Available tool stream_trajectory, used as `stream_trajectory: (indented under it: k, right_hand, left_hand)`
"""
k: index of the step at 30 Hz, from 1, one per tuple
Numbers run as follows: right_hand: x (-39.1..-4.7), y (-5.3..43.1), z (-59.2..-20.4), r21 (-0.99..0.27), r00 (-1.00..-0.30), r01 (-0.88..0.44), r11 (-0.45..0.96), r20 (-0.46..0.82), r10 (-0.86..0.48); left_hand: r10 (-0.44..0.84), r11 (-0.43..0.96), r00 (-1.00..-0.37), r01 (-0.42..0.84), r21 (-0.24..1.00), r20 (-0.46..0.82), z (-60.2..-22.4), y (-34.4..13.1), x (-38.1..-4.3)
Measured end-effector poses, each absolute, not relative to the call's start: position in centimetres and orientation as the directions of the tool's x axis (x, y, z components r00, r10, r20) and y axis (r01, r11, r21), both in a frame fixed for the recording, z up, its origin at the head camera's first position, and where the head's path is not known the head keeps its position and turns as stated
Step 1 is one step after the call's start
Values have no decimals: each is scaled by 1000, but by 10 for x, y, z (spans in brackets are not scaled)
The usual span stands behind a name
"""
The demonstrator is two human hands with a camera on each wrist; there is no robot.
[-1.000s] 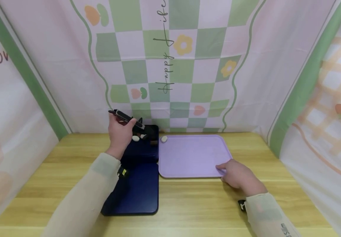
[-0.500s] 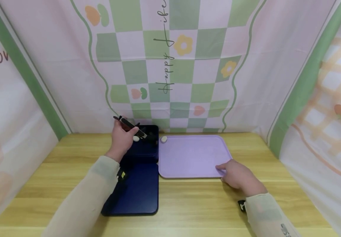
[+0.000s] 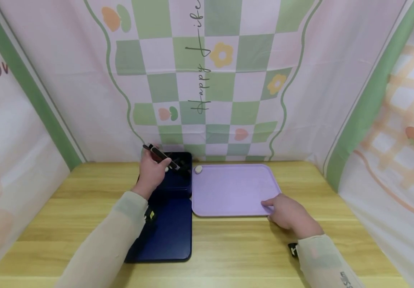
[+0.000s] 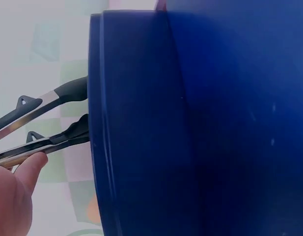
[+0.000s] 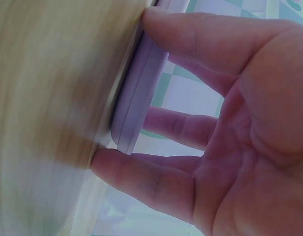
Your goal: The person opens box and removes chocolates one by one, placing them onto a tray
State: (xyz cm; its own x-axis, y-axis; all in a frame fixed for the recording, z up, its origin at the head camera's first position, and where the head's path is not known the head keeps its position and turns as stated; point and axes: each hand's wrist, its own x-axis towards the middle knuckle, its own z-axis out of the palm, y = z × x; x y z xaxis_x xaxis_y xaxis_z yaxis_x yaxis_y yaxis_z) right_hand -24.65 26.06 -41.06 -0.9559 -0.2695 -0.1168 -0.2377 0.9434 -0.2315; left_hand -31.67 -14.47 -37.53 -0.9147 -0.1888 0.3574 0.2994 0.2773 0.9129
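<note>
My left hand (image 3: 151, 173) grips a pair of kitchen tongs (image 3: 161, 157), with the black tips (image 4: 75, 89) down inside a dark blue box (image 3: 174, 191). In the left wrist view the two tong arms stand apart, and their ends are hidden behind the box wall. A sliver of a white piece (image 3: 166, 169) shows in the box by my thumb; the other contents are dark and mostly covered. My right hand (image 3: 289, 212) holds the near right corner of a light purple tray (image 3: 235, 190), thumb and fingers spread round its rim (image 5: 136, 93).
A white oval piece (image 3: 198, 169) lies in the tray's far left corner. In front of the box is a flat dark blue panel (image 3: 171, 236), left of the tray. A patterned cloth (image 3: 221, 88) rises behind the wooden table (image 3: 235, 248).
My left hand has moved right and down, lowering the tongs further into the box. The right hand and tray have stayed in place.
</note>
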Motion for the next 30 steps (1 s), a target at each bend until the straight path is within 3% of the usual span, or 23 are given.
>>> stream_trajectory:
  k: [15,23,30]
  right_hand:
    - [-246,260,-410,-234,-958,-224,946,-127,-258]
    - [-246,260,-410,-230,-957,-229,946,-124,-262]
    - [-245,260,-409,-227,-957,-233,946,-121,-265]
  left_hand:
    - [-242,321,-908,258,911,342,-377,-146,-313]
    - [-389,212,-879,207,955,276,-371,-149,-311]
    - [-442,107,-867,205,973,231,-371,-155,-311]
